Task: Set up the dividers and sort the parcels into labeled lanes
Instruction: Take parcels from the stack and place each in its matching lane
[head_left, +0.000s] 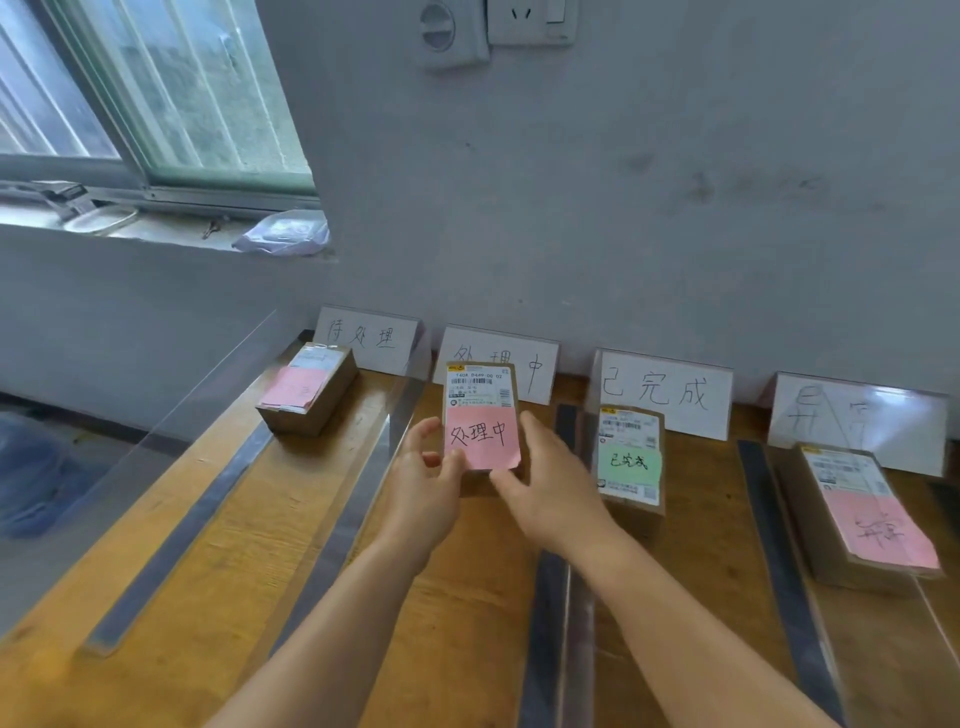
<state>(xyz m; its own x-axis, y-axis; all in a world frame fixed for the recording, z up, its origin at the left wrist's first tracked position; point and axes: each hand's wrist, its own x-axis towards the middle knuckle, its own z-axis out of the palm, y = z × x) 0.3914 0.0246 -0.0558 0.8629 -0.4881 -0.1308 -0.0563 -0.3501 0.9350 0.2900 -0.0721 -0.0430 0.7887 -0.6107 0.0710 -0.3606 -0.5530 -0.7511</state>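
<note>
Four white lane cards are standing against the wall. The first card (370, 339) is reading 待处理, the second card (535, 364) is showing 处理中, partly covered, and the third card (665, 392) is reading 已完成. The fourth card (857, 421) is glaring, and only its first character, 异, is coming through. The held parcel (482, 410) is carrying a printed label starting "140A D449-00 02" and a pink note (480, 435) reading 处理中. The parcel in the third lane (629, 457) is bearing a green note (628, 461) reading 已完成. Writing on the other parcels' pink notes is staying too blurred to read
</note>
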